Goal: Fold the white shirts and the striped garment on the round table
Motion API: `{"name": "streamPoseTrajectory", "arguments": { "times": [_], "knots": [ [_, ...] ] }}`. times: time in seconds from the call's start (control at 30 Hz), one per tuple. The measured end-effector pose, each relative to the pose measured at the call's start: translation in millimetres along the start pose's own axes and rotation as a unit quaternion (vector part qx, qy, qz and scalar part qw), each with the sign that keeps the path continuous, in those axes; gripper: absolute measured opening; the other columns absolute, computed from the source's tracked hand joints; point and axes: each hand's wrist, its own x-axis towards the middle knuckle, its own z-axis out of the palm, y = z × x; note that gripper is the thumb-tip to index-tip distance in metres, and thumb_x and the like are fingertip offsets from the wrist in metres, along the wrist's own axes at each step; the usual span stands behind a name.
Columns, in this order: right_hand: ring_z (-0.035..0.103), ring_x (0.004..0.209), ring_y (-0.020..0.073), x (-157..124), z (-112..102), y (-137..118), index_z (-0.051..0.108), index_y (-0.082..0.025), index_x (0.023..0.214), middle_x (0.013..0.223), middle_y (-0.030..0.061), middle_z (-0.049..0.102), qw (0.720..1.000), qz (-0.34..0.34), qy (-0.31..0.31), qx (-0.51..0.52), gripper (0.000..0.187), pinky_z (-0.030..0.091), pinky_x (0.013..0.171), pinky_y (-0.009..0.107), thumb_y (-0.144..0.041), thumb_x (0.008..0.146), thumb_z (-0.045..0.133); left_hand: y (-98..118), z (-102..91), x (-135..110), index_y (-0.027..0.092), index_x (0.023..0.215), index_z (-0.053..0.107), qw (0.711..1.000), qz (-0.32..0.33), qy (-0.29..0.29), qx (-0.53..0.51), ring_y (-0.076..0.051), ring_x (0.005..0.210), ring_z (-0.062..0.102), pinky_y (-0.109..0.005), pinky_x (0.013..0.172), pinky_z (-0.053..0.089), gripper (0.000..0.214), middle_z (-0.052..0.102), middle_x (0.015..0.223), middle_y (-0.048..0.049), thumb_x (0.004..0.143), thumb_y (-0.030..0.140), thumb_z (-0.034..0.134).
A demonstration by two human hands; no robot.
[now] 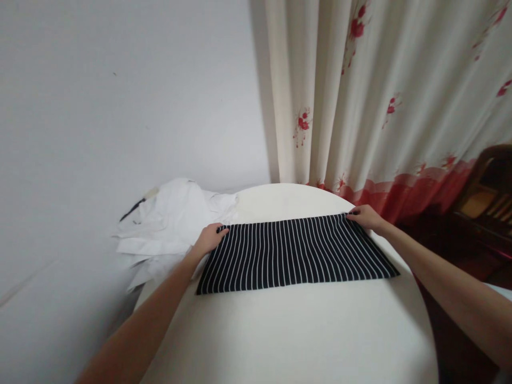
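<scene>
A black cloth with thin white stripes [296, 253] lies spread out on a round white table [304, 330], its near edge flat on the top. My left hand [208, 238] pinches the far left corner between thumb and fingers. At the far right corner, my right hand [365, 217] grips the cloth the same way. The far edge runs fairly straight between the two hands. Whether that edge is lifted a little off the table, I cannot tell.
A heap of white fabric [172, 213] sits at the table's left, against the white wall [132, 96]. Behind the table hangs a cream curtain with red flowers [360, 106]. A dark wooden chair [484, 192] stands at the right.
</scene>
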Motion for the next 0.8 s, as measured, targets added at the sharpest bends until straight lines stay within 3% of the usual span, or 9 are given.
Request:
{"name": "streamPoseTrajectory", "arguments": {
  "times": [0.07,0.13,0.2,0.27,0.37,0.47,0.53,0.6,0.8],
  "knots": [
    [0.069,0.082,0.0256,-2.9,3.4,0.3,0.076,-0.010,0.087,0.083,0.0123,0.075,0.999,0.002,0.011,-0.032,0.021,0.053,0.080,0.036,-0.028,0.080,0.068,2.2,4.3,-5.1,0.014,0.098,0.069,1.000,-0.008,0.013,0.011,-0.029,0.098,0.067,-0.035,0.088,0.048,0.027,0.073,0.099,-0.0143,0.091,0.035,0.053],
    [0.068,0.095,0.0312,-11.2,5.5,-9.1,0.075,-0.009,0.100,0.098,0.0181,0.074,0.992,0.000,0.061,-0.107,0.030,0.052,0.087,0.043,-0.033,0.084,0.065,15.6,6.7,-14.1,0.010,0.120,0.062,0.997,0.002,0.066,0.038,-0.032,0.109,0.064,-0.040,0.095,0.047,0.036,0.069,0.115,-0.0195,0.094,0.031,0.050],
    [0.063,0.111,0.0370,-24.8,12.9,-32.3,0.068,-0.009,0.120,0.118,0.0227,0.068,0.969,-0.025,0.142,-0.199,0.042,0.049,0.093,0.050,-0.037,0.091,0.056,44.6,11.1,-26.1,0.007,0.136,0.052,0.989,0.063,0.122,0.062,-0.032,0.124,0.057,-0.044,0.106,0.041,0.045,0.060,0.132,-0.0224,0.096,0.027,0.046],
    [0.053,0.125,0.0378,-42.5,31.7,-66.6,0.059,-0.010,0.134,0.135,0.0226,0.059,0.947,-0.099,0.184,-0.243,0.047,0.045,0.100,0.053,-0.035,0.098,0.043,86.1,21.4,-39.2,0.008,0.144,0.045,0.977,0.171,0.117,0.053,-0.030,0.137,0.046,-0.043,0.116,0.032,0.048,0.052,0.145,-0.0201,0.100,0.028,0.040],
    [0.044,0.137,0.0298,-70.5,81.0,-118.7,0.054,-0.010,0.139,0.147,0.0182,0.051,0.935,-0.245,0.086,-0.243,0.047,0.035,0.114,0.046,-0.028,0.100,0.035,148.0,48.3,-54.8,0.013,0.154,0.033,0.957,0.285,0.020,0.038,-0.026,0.149,0.031,-0.045,0.121,0.025,0.054,0.036,0.160,-0.0134,0.104,0.034,0.030],
    [0.030,0.148,0.0282,-88.0,131.9,-144.4,0.038,-0.007,0.152,0.160,0.0158,0.036,0.929,-0.284,0.003,-0.235,0.055,0.026,0.119,0.048,-0.026,0.100,0.030,178.7,75.3,-58.4,0.012,0.158,0.023,0.957,0.283,-0.032,0.050,-0.026,0.153,0.018,-0.049,0.123,0.020,0.058,0.025,0.165,-0.0108,0.103,0.031,0.026],
    [0.025,0.151,0.0276,-88.9,150.8,-144.4,0.028,-0.008,0.157,0.163,0.0148,0.029,0.935,-0.266,-0.026,-0.231,0.060,0.022,0.120,0.050,-0.031,0.102,0.028,179.3,85.4,-54.6,0.014,0.159,0.021,0.963,0.259,-0.043,0.057,-0.026,0.154,0.015,-0.051,0.123,0.018,0.059,0.020,0.167,-0.0082,0.103,0.030,0.024],
    [0.022,0.152,0.0277,-82.5,154.3,-136.2,0.026,-0.010,0.158,0.164,0.0142,0.026,0.943,-0.235,-0.044,-0.234,0.064,0.018,0.122,0.053,-0.042,0.102,0.028,171.0,87.9,-49.0,0.019,0.160,0.022,0.968,0.240,-0.046,0.059,-0.027,0.154,0.014,-0.053,0.123,0.017,0.058,0.016,0.168,-0.0048,0.104,0.034,0.024],
    [0.019,0.153,0.0267,-58.9,115.3,-88.6,0.033,-0.016,0.157,0.164,0.0101,0.026,0.947,-0.170,-0.046,-0.269,0.070,0.013,0.122,0.054,-0.058,0.101,0.022,121.2,73.9,-42.4,0.024,0.160,0.023,0.983,0.162,-0.054,0.065,-0.029,0.153,0.018,-0.054,0.123,0.014,0.064,0.024,0.165,-0.0029,0.104,0.054,0.019]
  ]
}}
